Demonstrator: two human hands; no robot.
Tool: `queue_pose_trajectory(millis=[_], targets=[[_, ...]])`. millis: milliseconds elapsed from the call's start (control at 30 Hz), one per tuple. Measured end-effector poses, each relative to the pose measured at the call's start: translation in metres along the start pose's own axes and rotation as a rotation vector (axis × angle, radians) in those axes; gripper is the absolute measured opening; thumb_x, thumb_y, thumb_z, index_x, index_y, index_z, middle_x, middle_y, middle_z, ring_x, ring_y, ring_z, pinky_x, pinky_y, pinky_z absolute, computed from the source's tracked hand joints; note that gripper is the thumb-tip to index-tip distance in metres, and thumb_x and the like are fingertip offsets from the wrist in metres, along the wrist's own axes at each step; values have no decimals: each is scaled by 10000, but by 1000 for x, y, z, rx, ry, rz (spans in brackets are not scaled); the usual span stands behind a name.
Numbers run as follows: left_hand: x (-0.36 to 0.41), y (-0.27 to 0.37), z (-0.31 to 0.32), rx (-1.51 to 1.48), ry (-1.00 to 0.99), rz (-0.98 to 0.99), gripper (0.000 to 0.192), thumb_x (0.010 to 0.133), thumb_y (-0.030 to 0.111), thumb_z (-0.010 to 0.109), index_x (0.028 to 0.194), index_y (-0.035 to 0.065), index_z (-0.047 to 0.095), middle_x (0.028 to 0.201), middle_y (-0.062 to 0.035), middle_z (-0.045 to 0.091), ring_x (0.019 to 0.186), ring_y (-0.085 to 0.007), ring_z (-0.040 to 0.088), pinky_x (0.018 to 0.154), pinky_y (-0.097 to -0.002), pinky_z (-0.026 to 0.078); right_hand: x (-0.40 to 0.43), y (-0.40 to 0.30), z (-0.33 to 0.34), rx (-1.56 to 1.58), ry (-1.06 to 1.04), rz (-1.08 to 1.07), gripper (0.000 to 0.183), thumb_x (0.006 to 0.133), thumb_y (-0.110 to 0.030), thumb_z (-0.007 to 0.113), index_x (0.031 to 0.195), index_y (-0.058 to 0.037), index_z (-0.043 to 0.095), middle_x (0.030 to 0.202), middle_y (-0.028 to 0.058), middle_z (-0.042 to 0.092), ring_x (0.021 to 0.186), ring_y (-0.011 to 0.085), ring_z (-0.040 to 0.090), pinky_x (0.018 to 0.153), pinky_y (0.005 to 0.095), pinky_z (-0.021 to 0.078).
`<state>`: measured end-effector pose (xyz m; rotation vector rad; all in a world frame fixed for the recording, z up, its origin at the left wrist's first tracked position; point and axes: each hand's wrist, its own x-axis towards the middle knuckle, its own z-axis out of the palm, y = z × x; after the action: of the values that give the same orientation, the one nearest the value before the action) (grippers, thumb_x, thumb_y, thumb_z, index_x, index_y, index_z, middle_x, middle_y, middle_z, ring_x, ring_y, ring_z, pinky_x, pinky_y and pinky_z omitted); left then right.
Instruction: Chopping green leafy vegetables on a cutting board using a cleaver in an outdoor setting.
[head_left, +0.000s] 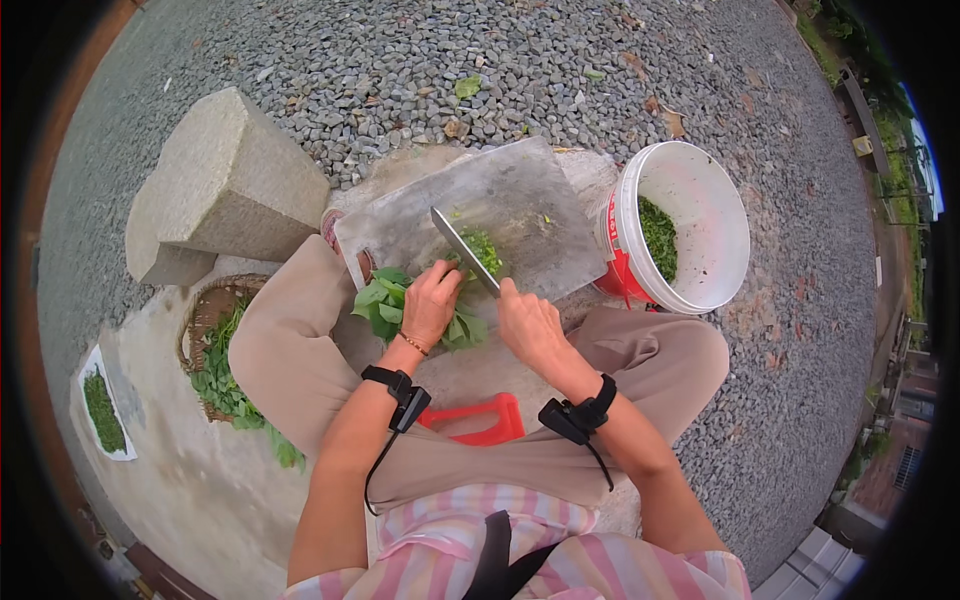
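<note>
A bunch of leafy greens (390, 300) lies across the near edge of a worn grey cutting board (517, 180), pressed down by my left hand (431, 300). My right hand (529, 322) grips the handle of a kitchen knife (465, 251), whose blade points away and to the left, just right of my left fingertips. Beside the blade's right face is a small heap of chopped green stems (481, 251). The knife handle is mostly hidden inside my right fist. Scattered green bits dot the board's surface.
Right of the board stands a white plastic bucket (712, 225) holding chopped greens (658, 240). At left are a concrete block (232, 172), a wicker basket (196, 330) with leafy greens (225, 375), and a white sheet (86, 371) bearing chopped greens. A red plastic stool (510, 416) shows between my legs. Gravel (420, 67) lies beyond.
</note>
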<state>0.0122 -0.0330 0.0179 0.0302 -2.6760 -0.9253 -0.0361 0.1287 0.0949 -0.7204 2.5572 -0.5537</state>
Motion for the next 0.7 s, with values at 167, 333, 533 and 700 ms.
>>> queue_pose_trajectory(millis=[167, 333, 533, 700], targets=[[-1, -1, 1, 13, -5, -19, 151, 702, -16, 612, 843, 23, 573, 924, -91, 580, 808, -297, 591, 658, -386, 490, 15, -12, 20, -114, 43, -59, 128, 786, -31, 499, 883, -4, 421, 682, 234, 610, 632, 396, 627, 542, 464, 511], [-2, -1, 3, -5, 38, 21, 108, 725, -2, 604, 825, 21, 572, 931, -97, 581, 775, -304, 588, 654, -388, 490, 32, -3, 46, -85, 161, -74, 137, 786, -35, 499, 897, -14, 423, 675, 223, 601, 647, 398, 627, 548, 472, 509], [-3, 3, 0, -25, 22, -63, 163, 729, 21, 645, 869, 34, 563, 934, -115, 525, 764, -325, 582, 619, -395, 480, 24, 8, 18, 171, 133, 53, 174, 873, -147, 489, 906, 16, 439, 729, 288, 584, 692, 497, 549, 616, 556, 430], [-4, -2, -3, -30, 25, -123, 204, 705, 7, 654, 873, 41, 544, 892, -124, 498, 760, -329, 572, 610, -402, 470, 0, -1, -10, 115, 46, -10, 166, 863, -135, 496, 912, 11, 437, 698, 287, 579, 687, 488, 555, 613, 554, 432]])
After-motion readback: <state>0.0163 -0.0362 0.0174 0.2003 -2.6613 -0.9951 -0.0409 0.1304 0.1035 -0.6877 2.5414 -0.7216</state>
